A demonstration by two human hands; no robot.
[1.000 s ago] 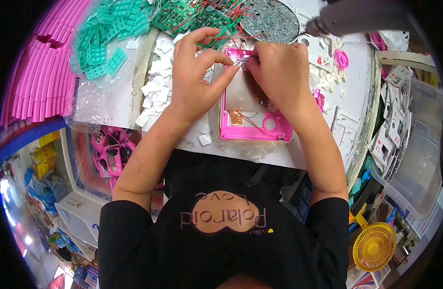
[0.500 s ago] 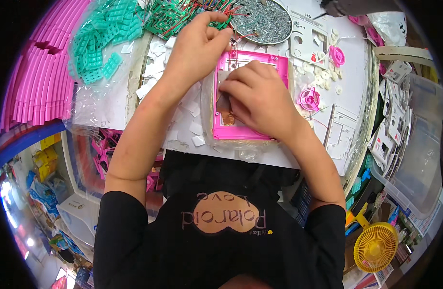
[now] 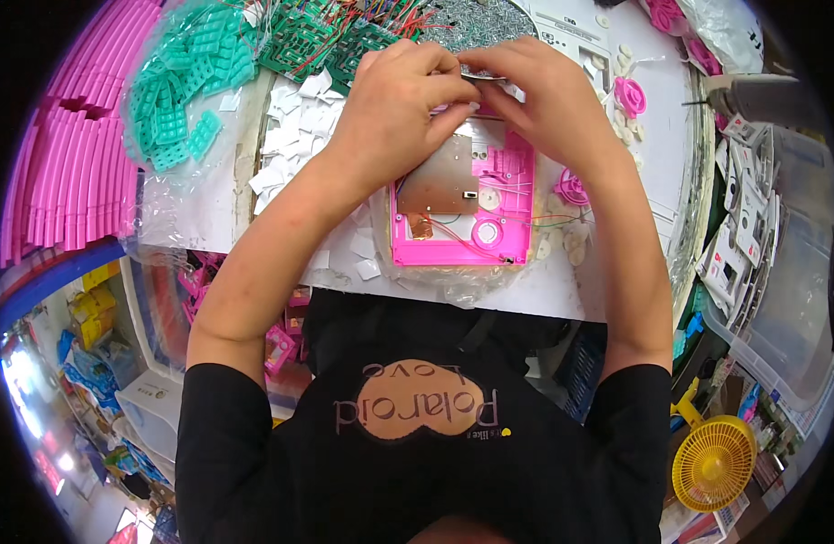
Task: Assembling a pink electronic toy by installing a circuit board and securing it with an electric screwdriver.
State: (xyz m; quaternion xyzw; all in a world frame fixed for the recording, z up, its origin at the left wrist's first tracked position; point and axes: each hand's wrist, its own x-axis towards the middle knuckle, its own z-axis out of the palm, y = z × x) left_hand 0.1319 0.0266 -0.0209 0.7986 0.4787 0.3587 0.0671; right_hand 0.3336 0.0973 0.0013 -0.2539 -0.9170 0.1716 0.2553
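A pink plastic case lies on a clear plastic bag before me. Inside it sits a grey-brown circuit board, with a copper-coloured patch, a round pink ring and thin red and green wires. My left hand is closed over the case's far left corner, thumb and fingers pinched together. Facing it, my right hand pinches at the far edge. Their fingertips nearly meet; whatever small thing is between them is hidden.
Green circuit boards with wires and a round tray of screws lie beyond my hands. White paper pieces and teal button pads are leftward, near stacked pink parts. A dark power tool hangs at right.
My right hand has moved off the circuit board to the case's far edge, uncovering the board and wires. My left hand has come nearer and lower. The power tool has swung right and nearer.
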